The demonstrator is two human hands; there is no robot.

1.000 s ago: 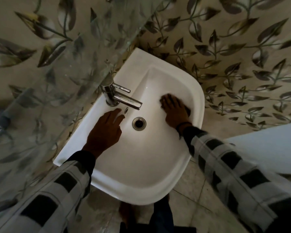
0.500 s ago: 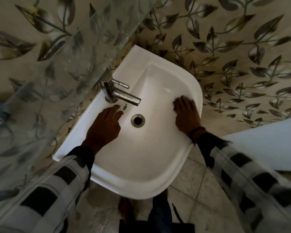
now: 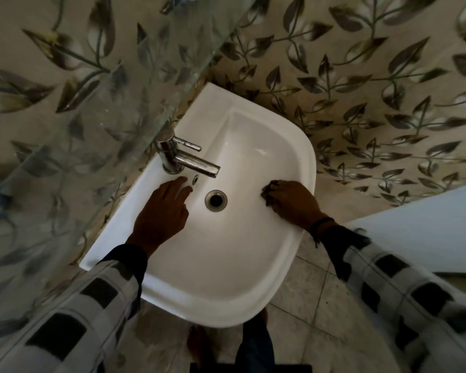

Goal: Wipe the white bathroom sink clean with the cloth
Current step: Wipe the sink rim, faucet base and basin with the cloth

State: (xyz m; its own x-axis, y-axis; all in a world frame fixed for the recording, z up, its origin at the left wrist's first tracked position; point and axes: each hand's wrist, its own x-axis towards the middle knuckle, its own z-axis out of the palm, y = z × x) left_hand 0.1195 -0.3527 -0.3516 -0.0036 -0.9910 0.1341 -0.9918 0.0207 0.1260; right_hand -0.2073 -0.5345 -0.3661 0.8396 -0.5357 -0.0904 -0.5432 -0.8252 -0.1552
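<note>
The white sink fills the middle of the view, with a round metal drain in its basin. My right hand lies on the basin's right slope, just inside the rim. Its fingers curl over a small dark cloth, which shows only at the fingertips. My left hand rests on the sink's left deck with its fingers straight. They point at the base of the chrome tap and hold nothing.
A clear plastic curtain with a leaf print hangs close along the sink's left side. Leaf-patterned wall tiles stand behind and to the right. A white fixture sits at the right. My bare foot stands on the beige floor tiles below.
My right hand has slid with the cloth from the basin's far right wall toward me along the right slope, and its fingers have gone from flat to curled. The left hand has stayed put.
</note>
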